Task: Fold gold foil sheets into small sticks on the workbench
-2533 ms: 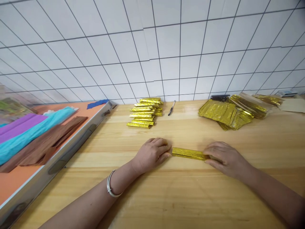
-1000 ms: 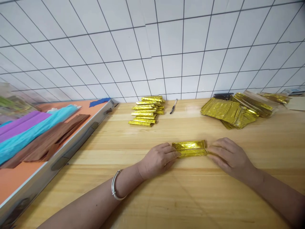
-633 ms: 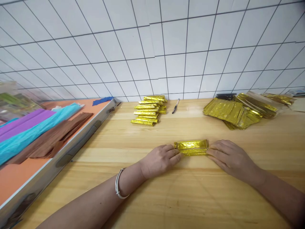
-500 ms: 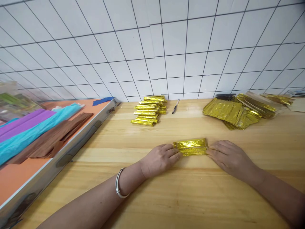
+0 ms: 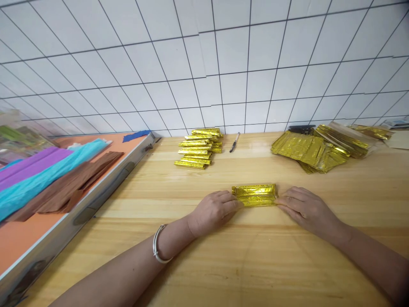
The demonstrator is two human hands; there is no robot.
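A creased piece of gold foil paper [image 5: 255,195] lies on the wooden table between my two hands, its long edges folded inward. My left hand [image 5: 214,212] pinches its left end near the lower corner, the fingertips partly hidden. At the opposite end, my right hand [image 5: 303,209] is closed on the lower right corner with thumb and fingers together. Beyond my left hand, a stack of narrow folded gold foil strips [image 5: 196,149] rests by the wall. Farther right lies a spread pile of flat gold foil sheets [image 5: 303,149].
A black-and-clear pen [image 5: 234,142] lies between the foil piles. On the left, a raised orange tray [image 5: 111,141] with a hard side edge holds brown crepe paper [image 5: 76,187], turquoise paper [image 5: 57,175] and purple paper [image 5: 38,166]. The tiled wall [image 5: 233,51] bounds the table's back.
Both hands keep their hold at the foil's ends. The foil looks slightly flatter and straighter; the whole view has shifted a little.
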